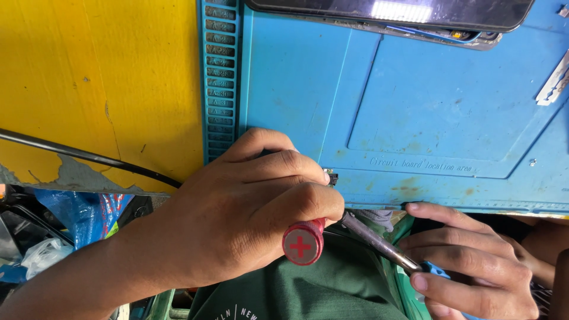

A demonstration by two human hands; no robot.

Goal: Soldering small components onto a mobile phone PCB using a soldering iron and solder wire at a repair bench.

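My left hand [249, 207] rests on the near edge of a blue repair mat [415, 101]. It is closed around a screwdriver whose red handle end [303, 243] bears a cross mark and faces the camera. Its fingertips touch a small black part [332, 176] on the mat. My right hand [468, 261] sits just below the mat's near edge and pinches a tool with a grey metal shaft [379, 242] and a blue grip [437, 272]. The shaft runs up-left to under my left hand; its tip is hidden.
A dark phone [391, 12] with its screen lifted lies at the mat's far edge. A razor blade [554, 83] lies at the right. A black cable [89, 155] crosses the yellow tabletop [101, 71]. Plastic bags [83, 213] sit lower left, and green cloth [308, 290] lies below.
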